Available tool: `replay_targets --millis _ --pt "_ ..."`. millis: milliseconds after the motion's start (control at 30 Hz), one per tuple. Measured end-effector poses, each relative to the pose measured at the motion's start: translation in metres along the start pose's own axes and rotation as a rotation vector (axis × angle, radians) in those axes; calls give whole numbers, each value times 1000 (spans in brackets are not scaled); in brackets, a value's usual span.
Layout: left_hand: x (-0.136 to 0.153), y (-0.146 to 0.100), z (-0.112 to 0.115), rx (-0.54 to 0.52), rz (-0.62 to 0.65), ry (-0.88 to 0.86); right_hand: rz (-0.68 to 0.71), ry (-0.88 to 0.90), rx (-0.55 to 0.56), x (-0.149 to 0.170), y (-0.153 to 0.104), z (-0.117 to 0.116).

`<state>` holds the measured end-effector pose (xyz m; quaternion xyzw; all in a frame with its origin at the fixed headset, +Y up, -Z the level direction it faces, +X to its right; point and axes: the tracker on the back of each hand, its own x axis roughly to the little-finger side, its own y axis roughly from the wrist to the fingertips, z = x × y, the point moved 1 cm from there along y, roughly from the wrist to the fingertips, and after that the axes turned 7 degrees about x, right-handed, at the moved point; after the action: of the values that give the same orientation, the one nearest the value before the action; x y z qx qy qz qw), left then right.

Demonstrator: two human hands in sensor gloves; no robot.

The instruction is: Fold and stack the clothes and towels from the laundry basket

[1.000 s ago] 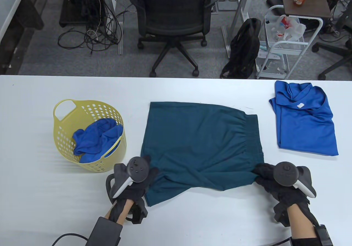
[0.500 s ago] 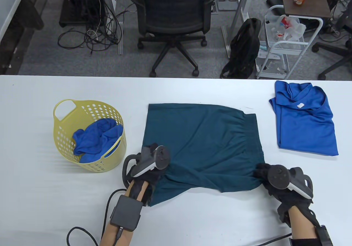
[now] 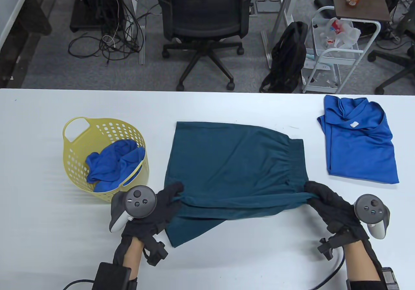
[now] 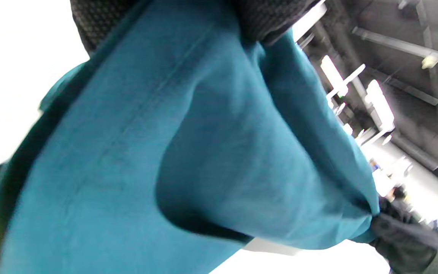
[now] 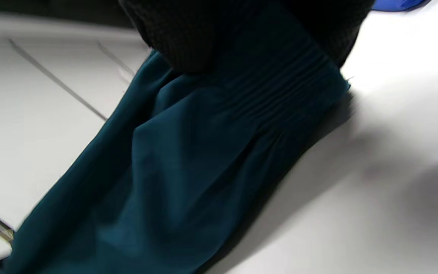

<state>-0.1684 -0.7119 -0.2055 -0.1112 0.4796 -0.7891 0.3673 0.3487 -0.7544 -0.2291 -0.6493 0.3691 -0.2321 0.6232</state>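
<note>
Dark teal shorts (image 3: 236,163) lie spread on the white table (image 3: 39,231), waistband to the right. My left hand (image 3: 168,196) grips the near left edge of the shorts and holds it lifted off the table. My right hand (image 3: 313,193) grips the near right corner at the waistband, also lifted. The cloth stretches between the two hands. In the left wrist view the teal cloth (image 4: 173,152) hangs from my fingers. In the right wrist view the gathered waistband (image 5: 264,99) sits under my fingers. A yellow laundry basket (image 3: 77,170) holds a crumpled blue garment (image 3: 112,165).
A folded blue shirt (image 3: 360,144) lies at the table's right. An office chair (image 3: 204,20), a black bag (image 3: 287,56) and a white cart (image 3: 337,46) stand on the floor beyond the far edge.
Both hands have turned and raised the near edge of the shorts off the table, pulling it taut between them. The left hand moved left and regripped the left edge.
</note>
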Motion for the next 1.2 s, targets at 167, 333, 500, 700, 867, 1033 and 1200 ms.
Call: replay_targets --millis 167,333,500,700,867,1033,1200 --pt "-35 -10 -5 233 108 -72 -229 -102 -204 -13 -9 27" --pt "-107 21 -42 -60 -46 311 -250 -256 25 -32 -14 52" --pt "-118 131 -63 -110 -360 569 -323 -373 178 -31 22 59" --pt "-59 216 -46 -131 -648 584 -505 -468 293 -9 74 47" --pt "-54 193 -21 -25 -431 594 -655 -565 108 1 56 38" --pt "-68 116 18 24 -161 669 -825 -628 -111 20 46 4" --pt "-54 48 34 -21 -105 647 -909 -634 33 19 51 -13"
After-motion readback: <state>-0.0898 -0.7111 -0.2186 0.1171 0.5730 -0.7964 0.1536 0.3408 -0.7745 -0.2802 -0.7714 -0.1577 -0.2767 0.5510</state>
